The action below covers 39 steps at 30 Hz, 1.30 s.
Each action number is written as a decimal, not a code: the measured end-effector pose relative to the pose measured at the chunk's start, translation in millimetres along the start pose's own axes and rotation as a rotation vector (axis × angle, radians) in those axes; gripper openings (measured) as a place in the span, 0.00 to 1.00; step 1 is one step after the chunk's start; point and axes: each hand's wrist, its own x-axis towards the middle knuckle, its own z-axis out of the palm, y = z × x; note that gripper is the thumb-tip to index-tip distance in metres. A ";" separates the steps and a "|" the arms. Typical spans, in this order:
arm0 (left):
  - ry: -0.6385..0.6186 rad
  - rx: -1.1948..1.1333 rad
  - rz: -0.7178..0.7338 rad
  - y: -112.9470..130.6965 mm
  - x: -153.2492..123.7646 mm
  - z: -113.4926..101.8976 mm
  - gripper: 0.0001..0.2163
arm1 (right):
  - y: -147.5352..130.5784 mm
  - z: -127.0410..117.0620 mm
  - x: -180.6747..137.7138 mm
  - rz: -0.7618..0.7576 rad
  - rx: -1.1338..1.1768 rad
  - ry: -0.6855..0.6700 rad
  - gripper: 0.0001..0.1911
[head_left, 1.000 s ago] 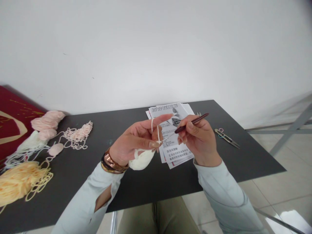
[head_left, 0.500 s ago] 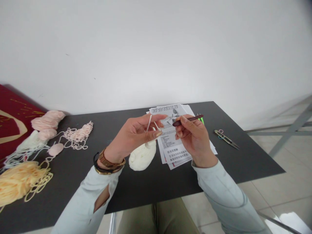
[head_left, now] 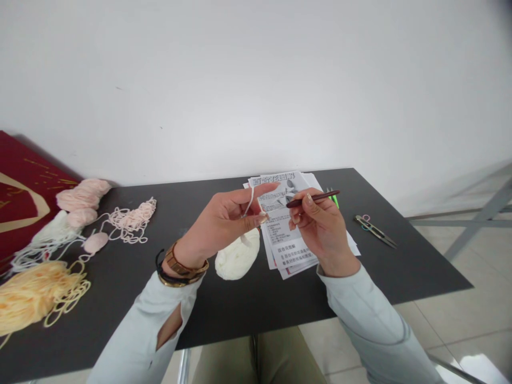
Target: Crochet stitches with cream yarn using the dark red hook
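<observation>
A strand of white yarn [head_left: 250, 201] loops over the index finger of my left hand [head_left: 224, 218], and its thumb pinches the yarn's end. My right hand [head_left: 322, 226] grips a crochet hook [head_left: 326, 196] by its dark red-brown handle, the thumb lying on top. The hook's thin metal tip points left towards my left hand, apart from the yarn; a fine end is hard to make out. Below my left hand lies a white yarn ball [head_left: 237, 257], partly hidden by the fingers. Printed sheets [head_left: 292, 250] are spread under and behind my right hand.
Thread snips [head_left: 375, 231] lie at the table's right. On the left are pink yarn [head_left: 86, 197], a loose pink tangle [head_left: 134, 220], yellow yarn [head_left: 36, 296] and a red bag [head_left: 24, 197]. Something green [head_left: 335, 200] sits beside the sheets. The black table [head_left: 256, 306] meets a white wall.
The yarn over my left index finger now shows as one curved strand instead of two straight ones. My right hand still holds the crochet hook. The whole view has shifted slightly.
</observation>
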 end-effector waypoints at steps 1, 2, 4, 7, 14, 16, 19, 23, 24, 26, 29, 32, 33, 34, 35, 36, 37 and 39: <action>0.000 -0.039 -0.013 -0.4 0.1 0.2 0.21 | 0.0 -0.1 0.0 -0.007 -0.002 -0.001 0.10; -0.003 -0.082 -0.027 -1.0 0.2 0.5 0.22 | -0.1 -0.1 -0.1 -0.014 -0.002 -0.003 0.10; -0.017 -0.175 -0.046 -2.2 0.5 1.7 0.23 | -0.5 -0.2 -0.5 -0.029 -0.002 -0.015 0.10; -0.050 -0.297 -0.074 -3.1 1.1 4.1 0.25 | -1.9 -0.3 -1.7 -0.050 -0.014 -0.025 0.11; -0.121 -0.441 -0.143 -1.2 0.9 8.8 0.24 | -6.5 -0.2 -4.0 -0.106 -0.020 -0.079 0.08; -0.122 -0.435 -0.155 -2.0 0.6 8.5 0.24 | -6.6 -0.7 -3.8 -0.096 -0.013 -0.087 0.08; -0.152 -0.366 -0.111 -3.2 0.4 5.6 0.24 | -4.5 -1.5 -2.1 -0.014 0.039 -0.080 0.09; -0.125 -0.053 0.017 -1.9 0.8 0.7 0.20 | 0.0 -1.2 2.2 0.208 0.152 -0.044 0.11; -0.085 0.038 0.059 -1.6 1.0 0.3 0.19 | 1.0 -1.0 3.2 0.263 0.179 -0.034 0.11; -0.007 0.174 0.142 -2.7 2.0 1.2 0.18 | 2.5 -0.7 4.8 0.350 0.227 -0.010 0.10; 0.067 0.198 0.198 -9.8 4.3 6.0 0.15 | 3.7 -0.7 5.7 0.357 0.264 0.038 0.08; 0.113 0.044 0.180 -21.1 6.4 11.7 0.15 | 4.3 -0.1 5.2 0.284 0.243 0.065 0.08; 0.119 -0.007 0.168 -24.6 7.0 13.5 0.14 | 4.4 0.4 4.8 0.267 0.233 0.069 0.09; 0.133 -0.061 0.158 -27.7 7.5 15.0 0.14 | 4.6 1.1 4.5 0.253 0.230 0.074 0.10; 0.144 -0.116 0.142 -30.3 8.0 16.5 0.13 | 4.7 1.8 4.1 0.241 0.231 0.080 0.11; 0.155 -0.170 0.121 -32.2 8.4 17.8 0.13 | 4.9 2.6 3.7 0.232 0.234 0.087 0.11; 0.163 -0.222 0.099 -33.6 8.9 19.1 0.13 | 5.0 3.3 3.4 0.227 0.238 0.093 0.11; 0.165 -0.297 0.064 -35.3 9.6 21.4 0.13 | 5.3 4.4 2.9 0.223 0.242 0.103 0.10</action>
